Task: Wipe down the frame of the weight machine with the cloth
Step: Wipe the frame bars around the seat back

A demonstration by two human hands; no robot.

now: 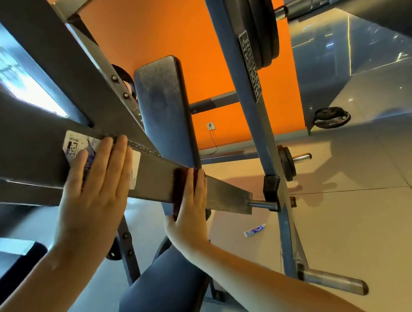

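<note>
Maroon cloth (179, 185) under right hand (191, 209)

2 hands (93, 198) (190, 209), 1 cloth (178, 178), 2 pads (165, 109) (162, 298), 1 tube (254, 230)

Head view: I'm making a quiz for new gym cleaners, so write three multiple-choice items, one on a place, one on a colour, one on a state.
1. Where is the cloth? A) on the floor B) on the slanted beam, under the right hand C) on the seat
2. What colour is the wall? A) orange B) green C) white
3. How does the left hand lie? A) flat on the beam's sticker B) curled round a handle C) hanging free
Answers: 1 B, the hand presses it to the beam; 2 A, plainly orange; 3 A, its fingers lie straight over the sticker.
</note>
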